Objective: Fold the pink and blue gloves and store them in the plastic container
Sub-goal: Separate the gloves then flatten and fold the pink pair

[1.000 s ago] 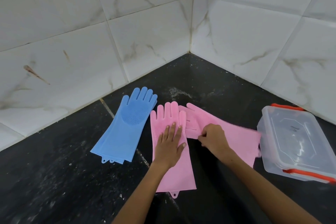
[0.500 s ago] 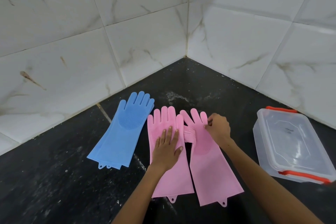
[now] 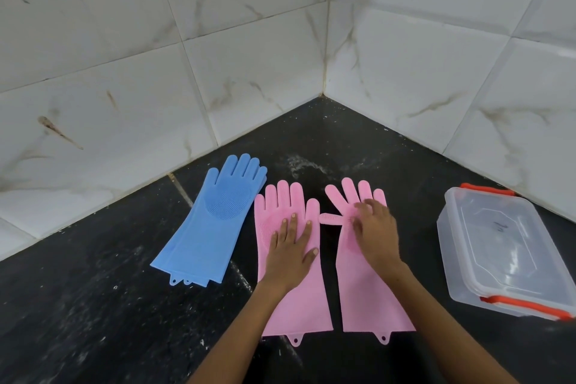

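Change since the earlier frame: the right pink glove [image 3: 371,262], then touching its partner, now lies apart from it, flat and straight with fingers spread toward the top of the frame. The right hand [image 3: 375,235] has shifted from the glove's fingertips to its palm area; it is blurred, fingers bent down onto the surface, and whether it pinches anything cannot be told. The left hand [image 3: 291,251] remains flat, fingers straight, pressing the left pink glove [image 3: 291,287] at lower centre. Both pink gloves lie directly beneath the hands, cuffs toward the bottom edge. The blue gloves [image 3: 215,223] lie stacked, left of centre, untouched. The plastic container [image 3: 505,256], lid on with orange clasps, sits at the right edge, clear of the gloves. All rest on the dark counter [image 3: 93,305] below the tiled wall [image 3: 124,72].
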{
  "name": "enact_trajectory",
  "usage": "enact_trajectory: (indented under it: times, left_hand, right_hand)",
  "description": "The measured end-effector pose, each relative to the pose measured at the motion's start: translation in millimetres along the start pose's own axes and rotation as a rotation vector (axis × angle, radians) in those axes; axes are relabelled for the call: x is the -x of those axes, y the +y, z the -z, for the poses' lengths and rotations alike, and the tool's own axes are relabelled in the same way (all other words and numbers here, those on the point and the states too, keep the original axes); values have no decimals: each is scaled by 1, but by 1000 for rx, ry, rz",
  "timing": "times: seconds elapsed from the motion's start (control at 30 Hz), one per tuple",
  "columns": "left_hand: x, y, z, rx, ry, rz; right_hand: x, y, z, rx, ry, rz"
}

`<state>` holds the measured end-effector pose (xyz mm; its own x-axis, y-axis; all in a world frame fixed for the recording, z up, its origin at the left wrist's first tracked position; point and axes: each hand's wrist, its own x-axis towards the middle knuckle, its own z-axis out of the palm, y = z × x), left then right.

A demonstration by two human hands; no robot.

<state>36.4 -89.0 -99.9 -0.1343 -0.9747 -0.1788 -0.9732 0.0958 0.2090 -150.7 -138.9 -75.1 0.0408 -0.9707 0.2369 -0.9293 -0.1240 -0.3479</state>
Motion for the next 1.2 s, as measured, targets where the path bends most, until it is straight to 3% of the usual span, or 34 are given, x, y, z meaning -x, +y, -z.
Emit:
enact_trajectory:
  times: [0.1, 0.27, 0.4, 0.67, 0.9, 1.1, 1.2]
  left_hand:
    - [1, 2, -2, 10, -6, 6]
    - [0, 1, -2, 6, 8, 11]
    - [1, 0, -4, 17, 11, 10]
    - [4, 4, 5, 72, 57, 5]
    - [-4, 16, 23, 252, 384, 97]
    - [-19, 29, 29, 223, 286, 240]
    - [-23, 34, 29, 182, 268, 229]
  right_hand:
    - [6, 1, -9, -63, -103, 152]
    - [-21, 1, 2, -49, -157, 147]
    - [-30, -8, 3, 5, -311, 151]
    - [-31, -9, -3, 82, -192, -51]
    - [3, 1, -3, 63, -23, -230]
    - [14, 14, 6, -42, 2, -330]
    - [11, 14, 12, -136, 33, -388]
